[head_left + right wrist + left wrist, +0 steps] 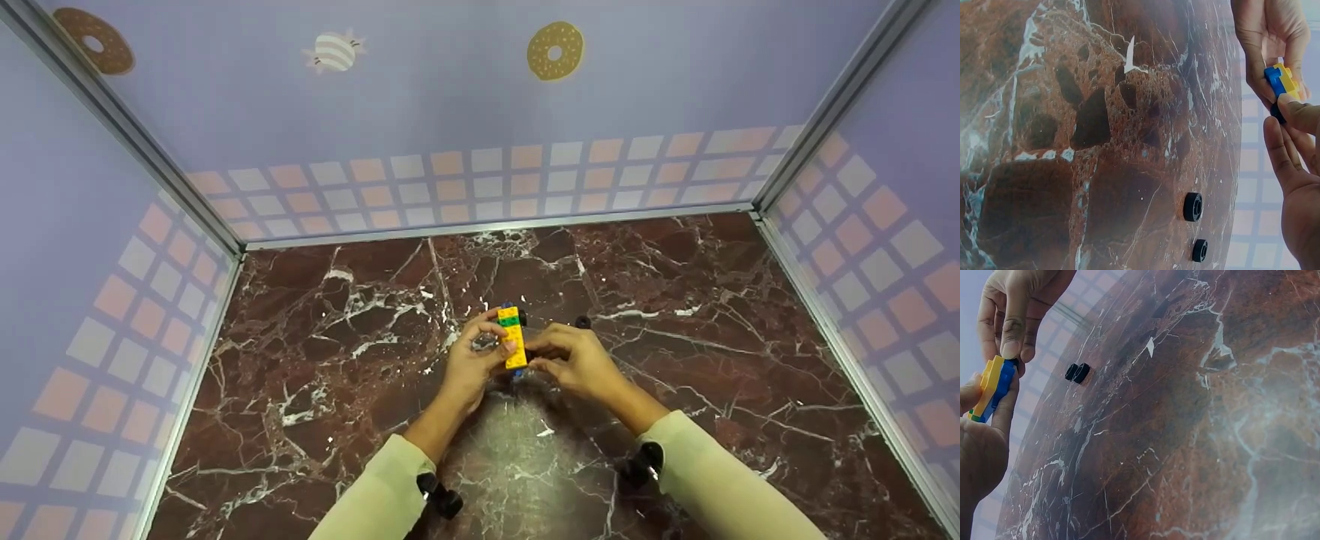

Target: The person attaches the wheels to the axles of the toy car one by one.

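Note:
A small toy car of building bricks (513, 349) is in my left hand (466, 366), its yellow studded top facing up with a green strip across it. Blue bricks (1003, 385) make up its underside. One black wheel (523, 318) sits at the car's far right corner. At the near right corner, my right hand (576, 361) pinches another black wheel (1278, 112) between thumb and fingers, against the car's blue side. The fingers partly cover this wheel, so whether it is seated cannot be told.
Beyond the right hand, a loose black wheel (583, 322) lies on the brown marbled tabletop (360, 420). Two loose wheels, one a larger wheel (1193, 207) and one a smaller wheel (1200, 250), show in the right wrist view. Patterned panels (450, 97) enclose the back and sides.

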The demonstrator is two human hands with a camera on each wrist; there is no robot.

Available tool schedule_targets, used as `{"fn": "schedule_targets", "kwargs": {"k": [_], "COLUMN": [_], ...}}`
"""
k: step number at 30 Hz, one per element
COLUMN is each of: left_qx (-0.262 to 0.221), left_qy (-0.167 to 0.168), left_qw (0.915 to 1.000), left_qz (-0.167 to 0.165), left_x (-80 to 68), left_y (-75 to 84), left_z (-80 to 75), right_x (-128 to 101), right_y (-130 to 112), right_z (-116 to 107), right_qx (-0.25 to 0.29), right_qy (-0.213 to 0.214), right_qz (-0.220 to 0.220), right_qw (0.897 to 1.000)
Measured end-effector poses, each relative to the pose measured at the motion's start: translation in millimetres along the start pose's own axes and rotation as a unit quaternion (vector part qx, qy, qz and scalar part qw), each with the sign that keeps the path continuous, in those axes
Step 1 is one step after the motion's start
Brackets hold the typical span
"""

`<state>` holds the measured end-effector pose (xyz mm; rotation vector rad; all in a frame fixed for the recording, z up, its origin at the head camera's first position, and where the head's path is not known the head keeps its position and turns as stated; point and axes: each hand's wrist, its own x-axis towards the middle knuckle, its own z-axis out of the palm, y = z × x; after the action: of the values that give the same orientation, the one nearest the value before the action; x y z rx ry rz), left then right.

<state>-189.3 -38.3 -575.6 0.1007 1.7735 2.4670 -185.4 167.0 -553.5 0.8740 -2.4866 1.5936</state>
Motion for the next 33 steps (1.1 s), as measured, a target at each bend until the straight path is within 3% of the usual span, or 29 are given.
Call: {"fn": "schedule_targets", "kwargs": {"k": [12, 21, 33], "left_qx": [-0.013, -0.012, -0.012], "left_qy": [-0.021, -0.023, -0.024], "left_qw": [0.9996, 0.9996, 0.9996], "left_qz": [-0.011, -0.008, -0.005], "left_x": [0.5, -0.5, -0.7], "left_y": [3.7, 5.9, 4.6], "left_z": [-2.3, -2.2, -0.7], "right_x": [0, 8, 29], "right_y": [1, 1, 9], "right_z": [-3, -14, -17], "right_qx": [0.001, 0.030, -0.014], "right_qy": [0.009, 0.005, 0.053], "right_qz": [-0.003, 0.048, 0.094], "right_qw": [1.000, 0.998, 0.994]}}
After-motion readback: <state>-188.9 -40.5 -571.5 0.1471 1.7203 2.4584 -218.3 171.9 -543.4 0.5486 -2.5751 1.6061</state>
